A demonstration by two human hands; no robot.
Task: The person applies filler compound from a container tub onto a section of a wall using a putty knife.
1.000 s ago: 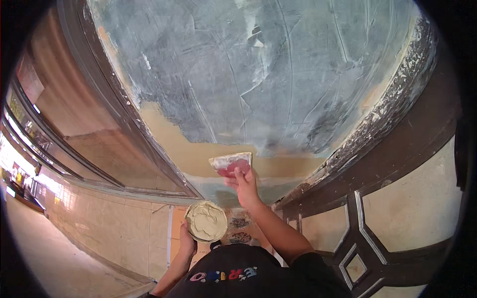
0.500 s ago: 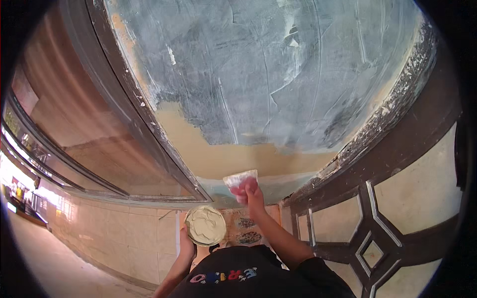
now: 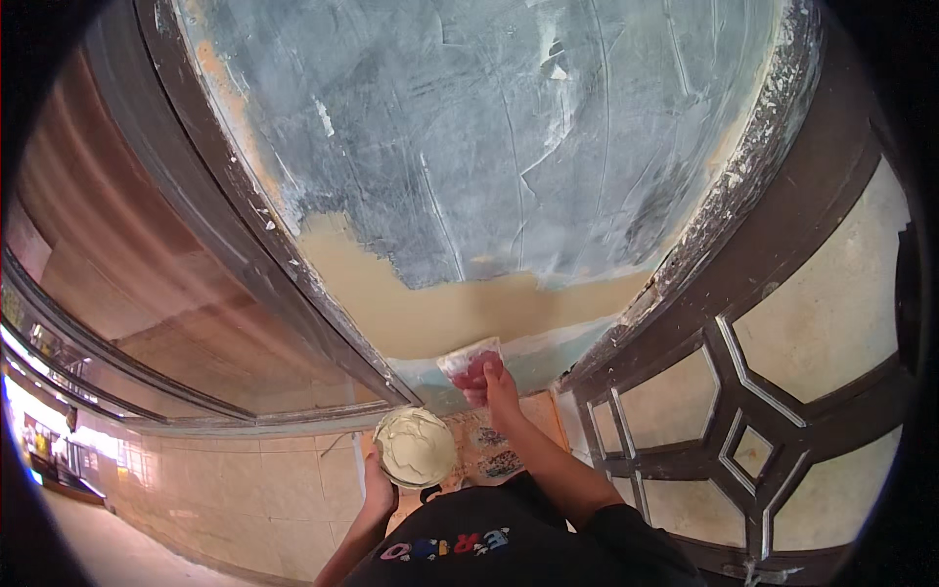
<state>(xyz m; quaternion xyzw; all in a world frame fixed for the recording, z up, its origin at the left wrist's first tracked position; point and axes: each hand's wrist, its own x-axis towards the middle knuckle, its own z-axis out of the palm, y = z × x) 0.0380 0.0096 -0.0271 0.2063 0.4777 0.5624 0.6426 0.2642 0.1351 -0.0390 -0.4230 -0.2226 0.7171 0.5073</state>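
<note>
1 red scraper (image 3: 470, 362) mvd down wall (image 3: 460, 147), in R grip (image 3: 500, 389); L grip (image 3: 380, 482) holding 1 tub (image 3: 416, 448).

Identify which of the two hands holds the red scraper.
The right hand: it grips the red scraper before the lower wall, whereas the left hand holds a round tub of cream-coloured paste.

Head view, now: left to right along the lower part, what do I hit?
Left hand → tub of cream paste → right hand with red scraper → diamond-shaped door panel.
</note>
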